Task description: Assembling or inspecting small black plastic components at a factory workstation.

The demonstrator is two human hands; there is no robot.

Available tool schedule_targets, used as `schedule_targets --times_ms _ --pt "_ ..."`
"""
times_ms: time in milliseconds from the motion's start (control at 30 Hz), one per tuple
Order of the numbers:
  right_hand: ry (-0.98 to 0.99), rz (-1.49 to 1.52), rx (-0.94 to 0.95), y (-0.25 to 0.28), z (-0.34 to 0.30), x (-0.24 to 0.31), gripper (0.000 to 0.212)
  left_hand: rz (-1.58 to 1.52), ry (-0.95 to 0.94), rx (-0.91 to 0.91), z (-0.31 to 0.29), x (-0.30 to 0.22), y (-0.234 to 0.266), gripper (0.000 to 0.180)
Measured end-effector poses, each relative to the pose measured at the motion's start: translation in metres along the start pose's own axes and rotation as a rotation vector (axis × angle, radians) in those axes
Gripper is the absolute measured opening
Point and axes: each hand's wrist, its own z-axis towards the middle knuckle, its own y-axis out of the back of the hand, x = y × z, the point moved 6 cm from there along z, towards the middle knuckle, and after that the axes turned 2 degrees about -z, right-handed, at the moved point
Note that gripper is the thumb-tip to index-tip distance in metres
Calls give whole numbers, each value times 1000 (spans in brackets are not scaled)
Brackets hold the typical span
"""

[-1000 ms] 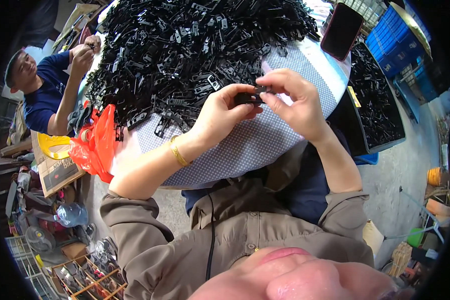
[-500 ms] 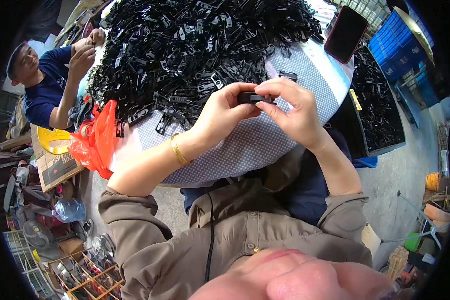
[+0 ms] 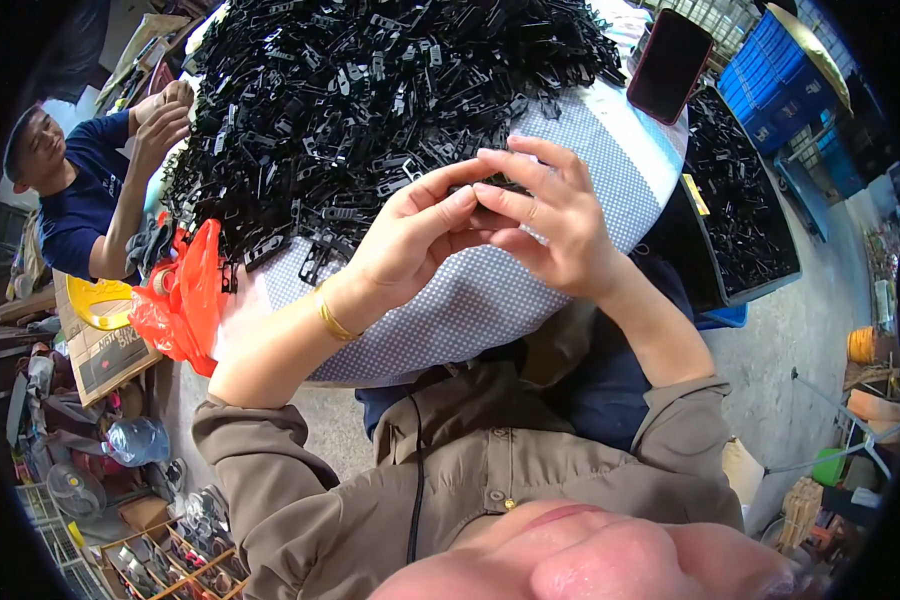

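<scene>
Over the near edge of the pile, my left hand point(image 3: 405, 245) and my right hand point(image 3: 560, 225) meet at the fingertips. Left thumb and forefinger are closed on a small black clip-like part, mostly hidden behind the fingers. The right hand's fingers bend round that same part, its thumb below, its outer fingers raised and spread. Beyond them a large heap of black clip-like parts point(image 3: 330, 100) covers much of the round table. A few loose parts point(image 3: 320, 255) lie at the heap's near edge, left of my left wrist.
A dotted cloth covers the table point(image 3: 450, 325). A phone point(image 3: 670, 65) stands at far right, beside a dark bin of black parts point(image 3: 740, 200) and blue crates point(image 3: 785, 80). Red plastic bags point(image 3: 185, 300) hang at the left edge. A co-worker point(image 3: 85, 200) sits at far left.
Both hands have shifted slightly left, and my right fingers have lifted and spread. The black part, plainly visible before, is now mostly covered by fingers. The view has shifted a little.
</scene>
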Motion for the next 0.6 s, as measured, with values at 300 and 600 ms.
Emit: schedule_targets --times_ms 300,600 --pt "-631 -103 9 -4 0 -170 29 484 197 138 -3 28 -22 36" --pt "-700 -579 294 -29 6 -197 30 523 152 150 -5 31 -13 35"
